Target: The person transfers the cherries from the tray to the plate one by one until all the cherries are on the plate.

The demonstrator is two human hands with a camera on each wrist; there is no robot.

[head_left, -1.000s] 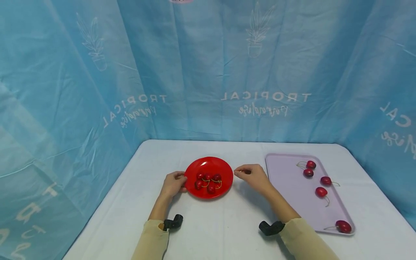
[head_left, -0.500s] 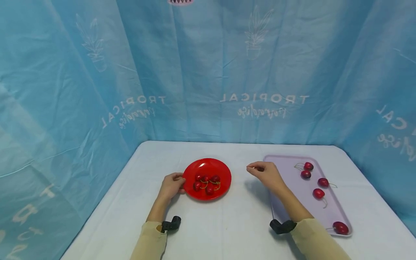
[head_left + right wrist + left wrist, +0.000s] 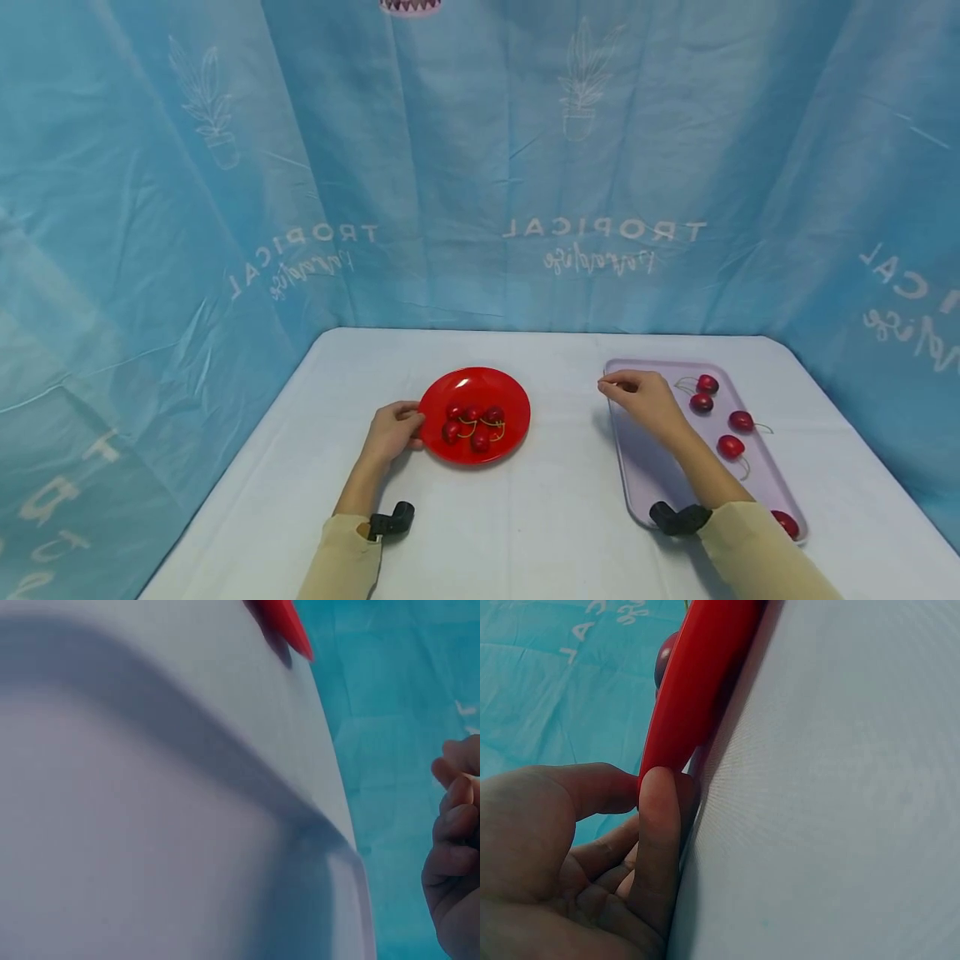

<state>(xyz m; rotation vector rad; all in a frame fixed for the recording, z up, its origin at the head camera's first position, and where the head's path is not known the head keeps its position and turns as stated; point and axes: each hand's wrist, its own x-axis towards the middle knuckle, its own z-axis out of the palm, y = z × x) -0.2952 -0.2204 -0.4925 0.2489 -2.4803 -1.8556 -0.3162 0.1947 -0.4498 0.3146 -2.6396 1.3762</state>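
My left hand holds the left rim of a red plate, thumb on top and fingers beneath. In the left wrist view the thumb and fingertips pinch the plate's edge close to the tabletop. Several red cherries with green stems lie on the plate. My right hand hovers above the left side of a lilac tray, fingers loosely curled and thumb near the index finger. Nothing shows between them in the right wrist view, where the hand is partly cut off.
Several dark red cherries lie along the tray's right side; one pair is near the back, another cherry at the front corner is partly hidden by my sleeve. A white-covered table bears everything. Blue printed curtains surround it.
My right hand has moved right, from beside the plate to over the tray's left edge. My left hand keeps its hold on the plate. The head view has shifted slightly.
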